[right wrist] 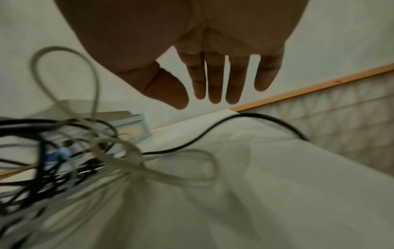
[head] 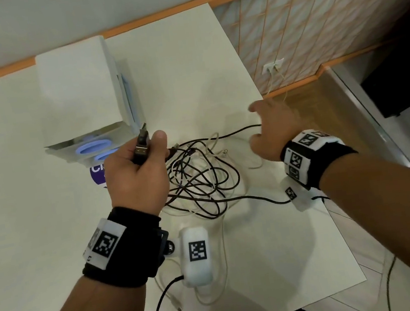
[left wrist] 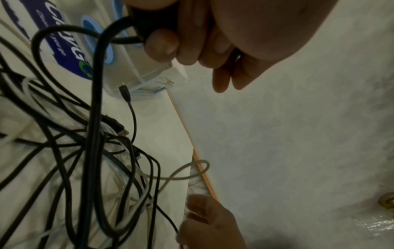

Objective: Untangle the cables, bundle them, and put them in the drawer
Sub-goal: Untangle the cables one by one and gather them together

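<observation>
A tangle of black and white cables [head: 199,179] lies mid-table. My left hand [head: 153,149] is raised over its left side, gripping the black USB plug [head: 141,148] of a black cable; in the left wrist view that cable [left wrist: 95,118] hangs from the plug [left wrist: 153,18] into the heap. My right hand [head: 265,124] hovers to the right of the tangle with straight fingers [right wrist: 213,80], holding nothing; a loose black cable [right wrist: 255,118] runs just below it. A white drawer unit [head: 81,98] with blue oval handles [head: 93,147] stands behind my left hand.
The table's right edge [head: 303,176] lies under my right wrist, with wooden floor beyond. A white cable end [head: 177,307] trails toward the front edge. A wall socket [head: 273,65] with a white lead sits at the far right.
</observation>
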### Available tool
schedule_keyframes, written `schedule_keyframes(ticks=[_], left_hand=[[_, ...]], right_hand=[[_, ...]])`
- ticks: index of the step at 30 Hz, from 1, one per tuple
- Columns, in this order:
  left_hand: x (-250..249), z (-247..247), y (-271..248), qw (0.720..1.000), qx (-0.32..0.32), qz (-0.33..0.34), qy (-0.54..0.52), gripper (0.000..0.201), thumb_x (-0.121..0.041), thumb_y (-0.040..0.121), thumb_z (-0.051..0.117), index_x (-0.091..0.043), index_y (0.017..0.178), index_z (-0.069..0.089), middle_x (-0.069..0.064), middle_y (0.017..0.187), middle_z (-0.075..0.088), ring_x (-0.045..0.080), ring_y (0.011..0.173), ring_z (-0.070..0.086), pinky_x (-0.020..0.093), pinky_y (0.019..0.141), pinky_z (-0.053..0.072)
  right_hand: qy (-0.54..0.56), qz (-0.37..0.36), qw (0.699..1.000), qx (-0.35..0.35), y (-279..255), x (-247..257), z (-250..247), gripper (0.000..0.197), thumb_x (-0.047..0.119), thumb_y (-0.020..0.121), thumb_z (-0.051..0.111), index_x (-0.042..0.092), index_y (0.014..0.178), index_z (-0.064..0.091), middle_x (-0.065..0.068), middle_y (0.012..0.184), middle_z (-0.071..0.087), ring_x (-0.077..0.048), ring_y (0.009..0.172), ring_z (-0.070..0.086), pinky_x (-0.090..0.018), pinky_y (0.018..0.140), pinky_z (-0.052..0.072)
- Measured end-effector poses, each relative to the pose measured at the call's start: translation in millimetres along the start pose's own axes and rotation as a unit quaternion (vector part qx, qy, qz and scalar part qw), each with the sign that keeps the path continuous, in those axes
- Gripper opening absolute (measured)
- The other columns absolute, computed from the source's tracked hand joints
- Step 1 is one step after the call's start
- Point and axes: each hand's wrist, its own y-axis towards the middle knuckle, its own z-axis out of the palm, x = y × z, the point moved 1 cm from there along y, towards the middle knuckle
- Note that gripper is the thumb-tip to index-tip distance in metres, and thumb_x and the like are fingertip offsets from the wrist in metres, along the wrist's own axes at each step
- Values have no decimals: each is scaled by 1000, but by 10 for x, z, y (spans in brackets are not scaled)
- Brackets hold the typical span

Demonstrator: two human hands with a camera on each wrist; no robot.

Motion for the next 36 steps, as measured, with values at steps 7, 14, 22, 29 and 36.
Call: schedule_keyframes(ticks=[7, 14, 22, 29, 36], left_hand=[[104, -192, 73, 995, -24, -49, -78, 56, -52, 75, 67, -10, 55, 35, 4, 53, 34, 22, 55, 29, 42, 59, 30], [84, -248, 75, 993, -31, -44, -107, 62, -53, 75, 67, -5, 56, 32, 19, 54, 27, 36, 54, 24, 53, 54, 30], [-64, -218, 57, 992, -55, 28, -110, 62, -49, 81, 64, 5, 63, 39, 33, 57, 33, 45, 53, 29, 48, 52, 32], [-69, -234, 47, 989, -82, 39, -121, 65, -49, 83, 61, 9, 61, 39, 34, 56, 39, 42, 53, 33, 41, 54, 34], [-165, -247, 9, 968, -47, 62, -238, 33, -38, 87, 61, -25, 57, 55, -10, 41, 35, 15, 40, 30, 33, 55, 38]], right_hand=[[-168, -30, 982, 79, 227, 277, 297, 35, 14, 86, 54, 15, 121, 52, -10, 122, 53, -33, 113, 52, -43, 93, 47], [32, -15, 999, -39, 357, 283, 79, 15, 20, 88, 57, 15, 97, 67, -7, 104, 64, -24, 91, 58, -29, 74, 44], [155, -60, 984, -70, 280, 394, -147, 13, 22, 94, 55, 19, 97, 67, 6, 83, 64, -15, 80, 60, -25, 72, 44], [353, -5, 933, -69, 175, 144, -249, 18, 14, 78, 53, 19, 65, 65, -2, 69, 70, -15, 53, 61, -33, 57, 46], [70, -13, 977, 201, -52, -22, -221, 24, 31, 92, 60, 19, 76, 71, 0, 69, 72, -15, 61, 68, -29, 65, 53]])
